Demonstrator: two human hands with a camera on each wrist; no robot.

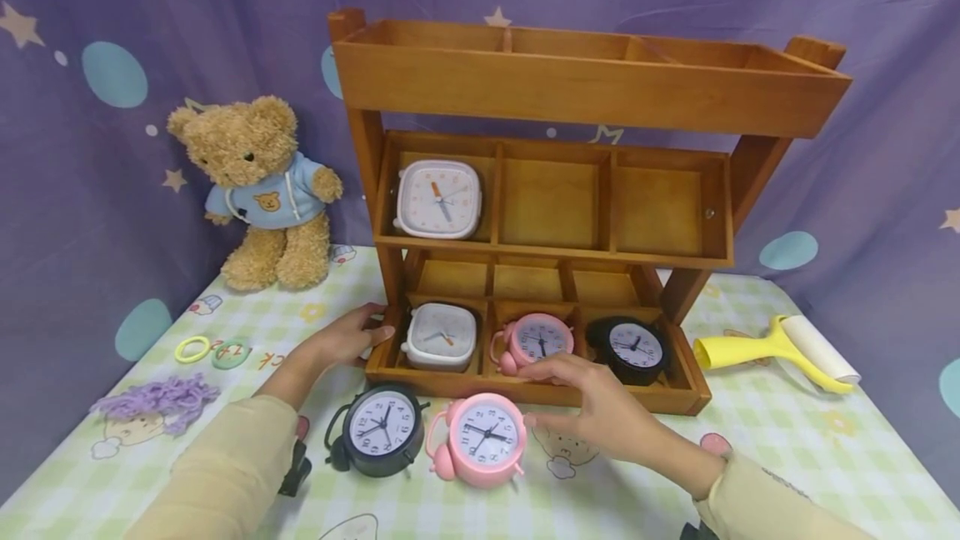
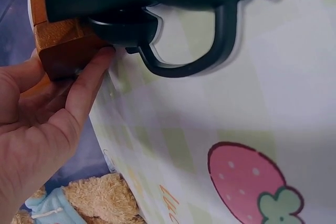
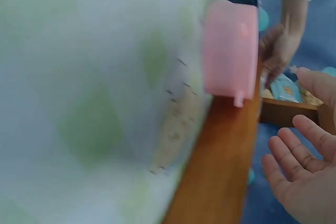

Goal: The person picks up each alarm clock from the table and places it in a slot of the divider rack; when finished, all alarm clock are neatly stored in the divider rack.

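Note:
My left hand [image 1: 341, 340] grips the lower left corner of a brown wooden shelf [image 1: 592, 90]; the left wrist view shows thumb and fingers on either side of the wood [image 2: 68, 56]. With fingers spread and nothing held, my right hand [image 1: 600, 402] hovers by the shelf's bottom row, just right of a pink alarm clock [image 1: 487, 440] on the table. A black alarm clock [image 1: 384, 430] stands left of that one. The bottom compartments hold a white clock [image 1: 441, 337], another pink clock [image 1: 542, 336] partly behind my right fingers, and another black clock [image 1: 633, 348].
A pale square clock [image 1: 438, 200] sits in the middle tier's left compartment. Left of the shelf is a teddy bear [image 1: 262, 198], with hair rings [image 1: 192, 349] and a purple frilly item [image 1: 161, 402] nearer. A yellow-handled lint roller [image 1: 780, 352] lies at the right.

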